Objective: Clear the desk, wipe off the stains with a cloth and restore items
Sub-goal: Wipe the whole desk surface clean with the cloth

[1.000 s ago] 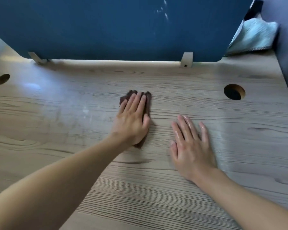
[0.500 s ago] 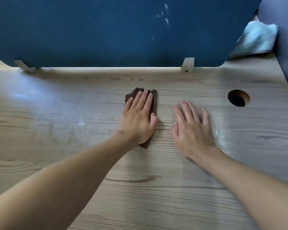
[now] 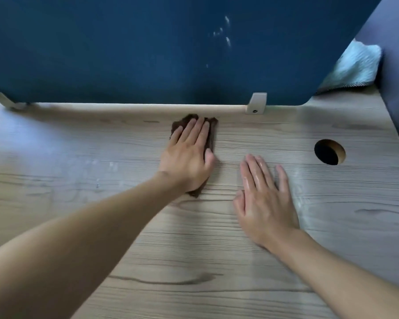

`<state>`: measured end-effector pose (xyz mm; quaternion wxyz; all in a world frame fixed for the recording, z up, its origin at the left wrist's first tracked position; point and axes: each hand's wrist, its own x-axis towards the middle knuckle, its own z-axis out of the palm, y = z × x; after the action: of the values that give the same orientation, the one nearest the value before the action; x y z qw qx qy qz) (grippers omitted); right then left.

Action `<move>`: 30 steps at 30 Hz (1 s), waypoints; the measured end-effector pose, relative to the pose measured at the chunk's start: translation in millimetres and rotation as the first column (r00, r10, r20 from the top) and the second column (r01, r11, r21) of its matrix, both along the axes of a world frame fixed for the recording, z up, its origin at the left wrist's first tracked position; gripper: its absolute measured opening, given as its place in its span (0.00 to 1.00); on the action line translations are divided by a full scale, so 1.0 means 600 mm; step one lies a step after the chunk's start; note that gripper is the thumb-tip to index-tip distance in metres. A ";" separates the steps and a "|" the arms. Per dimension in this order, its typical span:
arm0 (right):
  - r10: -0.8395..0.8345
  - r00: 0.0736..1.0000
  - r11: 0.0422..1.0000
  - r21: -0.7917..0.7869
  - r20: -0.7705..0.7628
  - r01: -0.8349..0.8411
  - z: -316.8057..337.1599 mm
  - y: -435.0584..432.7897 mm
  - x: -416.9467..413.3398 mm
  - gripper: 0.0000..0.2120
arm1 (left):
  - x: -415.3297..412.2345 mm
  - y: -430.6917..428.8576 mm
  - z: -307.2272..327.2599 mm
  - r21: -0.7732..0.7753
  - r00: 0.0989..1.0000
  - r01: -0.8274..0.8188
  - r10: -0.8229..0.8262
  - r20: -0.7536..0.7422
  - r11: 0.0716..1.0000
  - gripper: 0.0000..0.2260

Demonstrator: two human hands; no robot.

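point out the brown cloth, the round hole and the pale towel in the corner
cloth (image 3: 213, 128), head view, bare strip along its right edge
hole (image 3: 329, 152), head view, its dark middle
towel (image 3: 354, 63), head view, middle of its fluffy face

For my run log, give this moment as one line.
step: wiping | left hand: pressing brown cloth flat | right hand: flat on wooden desk

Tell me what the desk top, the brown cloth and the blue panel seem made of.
Desk top: pale wood or wood-look laminate, slight sheen; visible grain lines.
Brown cloth: soft fabric, perhaps microfibre; fuzzy, rumpled edges.
Blue panel: matte, possibly felt-covered board; no glare.
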<state>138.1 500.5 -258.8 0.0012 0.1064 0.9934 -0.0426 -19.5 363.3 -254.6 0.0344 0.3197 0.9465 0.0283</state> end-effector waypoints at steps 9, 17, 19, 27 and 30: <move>-0.033 0.999 0.999 -0.041 -0.026 0.032 0.021 -0.004 -0.027 0.28 | 0.065 -0.014 0.002 0.047 0.923 0.381 -0.383 0.046 0.924 0.31; -0.018 1.000 1.000 -0.023 -0.020 0.017 0.006 -0.019 -0.061 0.31 | -0.049 0.070 0.006 0.038 1.000 0.027 -0.027 0.012 0.999 0.34; -0.014 0.999 1.000 -0.017 -0.029 0.013 0.008 -0.019 -0.062 0.31 | -0.013 0.048 0.005 0.019 0.972 0.235 -0.235 0.005 0.972 0.32; -0.007 1.000 1.000 -0.019 0.010 0.007 0.007 -0.015 -0.063 0.32 | -0.092 0.073 0.006 0.082 0.994 0.112 -0.111 -0.021 0.990 0.30; -0.005 1.000 1.000 -0.030 0.012 0.005 0.008 -0.017 -0.062 0.32 | -0.050 0.059 0.004 0.066 0.991 0.134 -0.133 -0.033 0.989 0.31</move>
<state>101.0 490.6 -253.9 0.0085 0.1090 0.9924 -0.0568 -49.3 398.6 -252.3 0.0119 0.3837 0.9218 0.0537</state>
